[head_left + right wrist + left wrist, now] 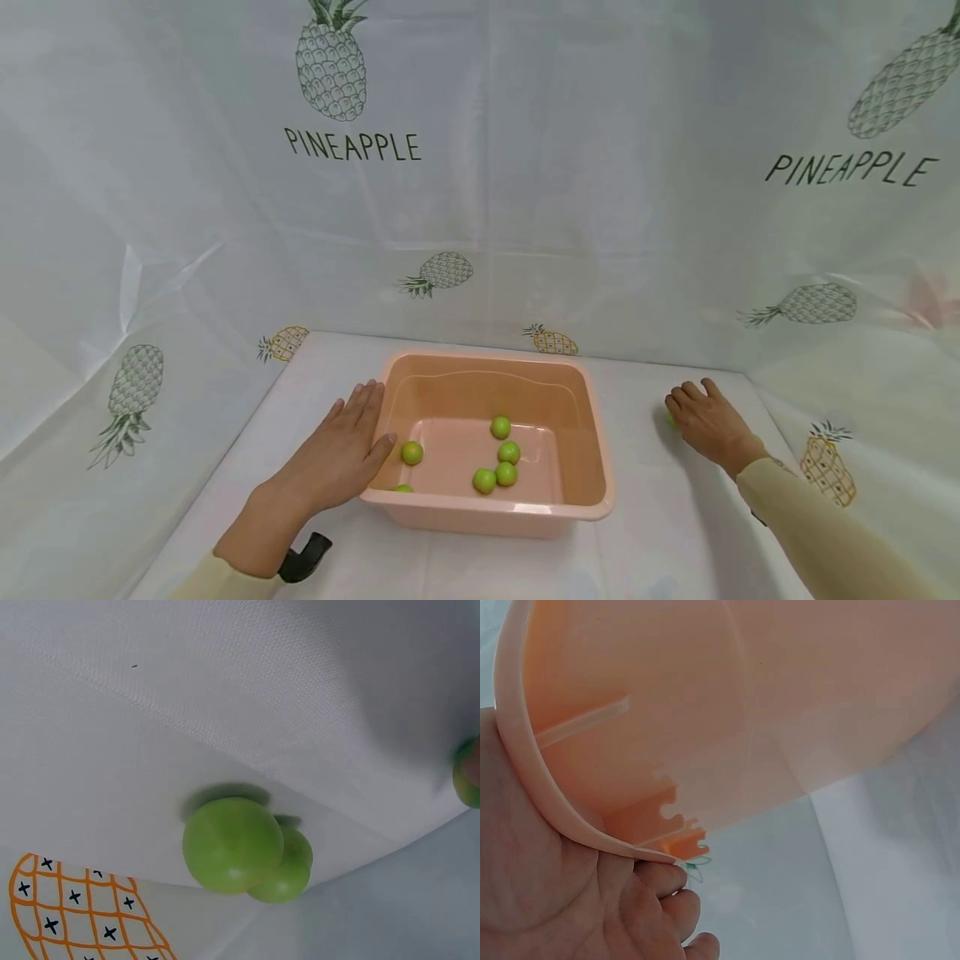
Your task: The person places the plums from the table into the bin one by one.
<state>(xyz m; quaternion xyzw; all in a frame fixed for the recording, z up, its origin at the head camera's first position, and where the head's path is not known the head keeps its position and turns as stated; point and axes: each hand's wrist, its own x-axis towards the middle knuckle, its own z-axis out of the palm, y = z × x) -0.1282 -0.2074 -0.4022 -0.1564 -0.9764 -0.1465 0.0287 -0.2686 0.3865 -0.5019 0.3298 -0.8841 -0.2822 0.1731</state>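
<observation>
A peach-pink plastic basin [487,510] stands on the white-covered table with several small round green fruits [484,481] on its floor. My left hand [341,450] rests along the basin's left rim, its fingers straight; in the left wrist view the palm lies against the rim [547,795]. Off to the right of the basin, my right hand [708,425] has its fingers curled over a green fruit [671,419], mostly hidden beneath them. The right wrist view shows a fingertip on that fruit [463,787] at the frame's edge.
Two more green fruits, a nearer one [232,845] and one partly behind it [289,874], lie on the table in the right wrist view. A white sheet [480,200] printed with pineapples rises behind and at both sides of the table.
</observation>
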